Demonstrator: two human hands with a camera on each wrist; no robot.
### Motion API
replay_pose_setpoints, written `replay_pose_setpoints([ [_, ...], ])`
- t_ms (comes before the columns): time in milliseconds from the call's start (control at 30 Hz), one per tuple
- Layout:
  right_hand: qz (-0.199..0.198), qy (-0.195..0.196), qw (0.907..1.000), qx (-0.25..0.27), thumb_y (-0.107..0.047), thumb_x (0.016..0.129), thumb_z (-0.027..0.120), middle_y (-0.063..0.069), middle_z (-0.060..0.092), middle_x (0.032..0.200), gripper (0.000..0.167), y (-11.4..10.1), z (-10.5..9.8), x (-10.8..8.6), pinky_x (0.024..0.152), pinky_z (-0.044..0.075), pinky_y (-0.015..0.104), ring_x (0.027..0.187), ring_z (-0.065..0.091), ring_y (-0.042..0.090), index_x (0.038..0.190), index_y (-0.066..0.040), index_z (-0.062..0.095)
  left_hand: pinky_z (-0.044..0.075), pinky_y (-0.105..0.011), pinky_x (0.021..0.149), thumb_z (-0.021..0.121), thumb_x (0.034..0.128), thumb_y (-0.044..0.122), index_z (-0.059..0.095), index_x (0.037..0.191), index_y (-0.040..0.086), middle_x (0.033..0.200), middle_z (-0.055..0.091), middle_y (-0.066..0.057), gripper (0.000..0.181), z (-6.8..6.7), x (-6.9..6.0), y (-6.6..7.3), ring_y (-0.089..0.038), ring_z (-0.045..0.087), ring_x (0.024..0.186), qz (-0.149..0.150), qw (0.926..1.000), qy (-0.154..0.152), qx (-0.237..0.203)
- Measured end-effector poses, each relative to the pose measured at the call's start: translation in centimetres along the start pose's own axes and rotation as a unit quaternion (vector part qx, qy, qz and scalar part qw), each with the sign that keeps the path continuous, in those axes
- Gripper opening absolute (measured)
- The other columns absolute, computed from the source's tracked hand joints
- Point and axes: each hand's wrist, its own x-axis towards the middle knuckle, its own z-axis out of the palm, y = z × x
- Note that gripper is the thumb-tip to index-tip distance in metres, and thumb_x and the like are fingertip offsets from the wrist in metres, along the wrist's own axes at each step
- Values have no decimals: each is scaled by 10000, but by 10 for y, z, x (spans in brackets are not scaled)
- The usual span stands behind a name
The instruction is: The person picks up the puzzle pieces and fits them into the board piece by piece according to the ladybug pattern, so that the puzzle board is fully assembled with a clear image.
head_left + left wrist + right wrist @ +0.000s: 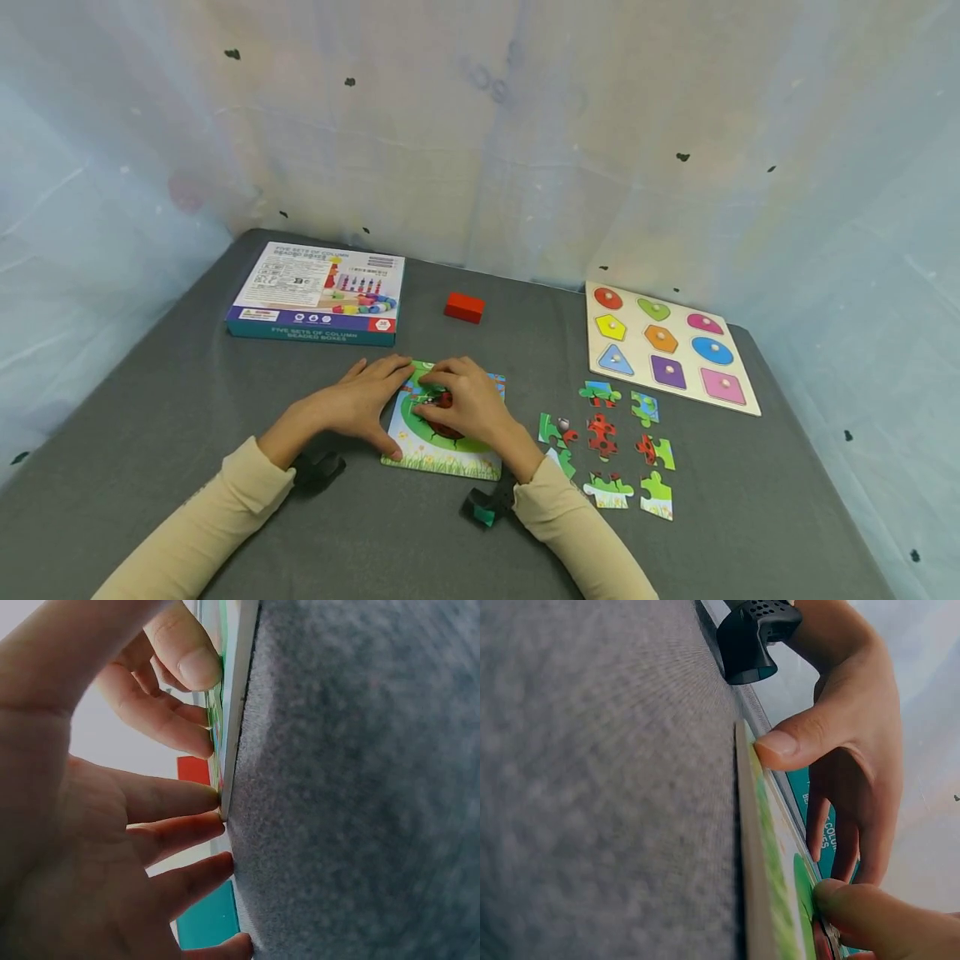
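Note:
In the head view a square puzzle board (442, 462) with a ladybug on a green leaf lies on the grey table. My left hand (360, 406) spreads along its left side, thumb at the near corner and fingertips at the far one; the fingers are fairly straight in the left wrist view. Over the board's middle, my right hand (471, 402) pinches a small green puzzle piece (426, 399) between thumb and fingers, low against the board. The fingers partly hide it and the ladybug. Right of the board lie several loose jigsaw pieces (602, 437) in rough rows.
A beaded-columns box (311, 335) stands at the back left, with a red block (465, 307) to its right. A wooden shape board (633, 342) with knobbed pieces lies at the back right. Black wrist-worn devices (483, 508) sit below both wrists. A pale sheet (480, 167) hangs behind the table.

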Motion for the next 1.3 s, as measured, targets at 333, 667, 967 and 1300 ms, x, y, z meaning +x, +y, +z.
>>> replay_pose_setpoints([
  [333,-71,403,9991,-51,-388,775,739,64,592,1081,341,3,8,-1,885,418,345,999,506,200,1017,-152,695,123,-691,1006,802,612,557,376,1390,39,1486,250,-227,1027,-2,-1,1,-426,172,1371,128,9998,13,-171],
  [667,281,-168,9990,318,-380,802,724,111,497,1267,455,12,-3,-2,918,319,497,1232,338,299,1205,-190,631,105,-674,1023,796,629,545,388,1392,28,1499,226,-224,1008,-2,-2,0,-419,148,1380,76,9997,-118,-190],
  [967,446,-443,9951,763,-295,834,708,90,518,1276,350,20,-6,-5,972,267,545,1287,298,342,1156,-164,664,120,-666,1027,807,623,531,415,1370,50,1509,212,-195,971,-1,-1,2,-388,175,1380,151,9998,8,-134],
  [1300,551,27,9957,740,-269,825,720,83,533,1146,313,19,1,-5,921,297,464,1122,385,266,1116,-156,690,145,-646,1035,804,646,506,381,1402,57,1484,258,-210,976,-3,-3,5,-403,198,1368,211,9996,-32,-165],
])
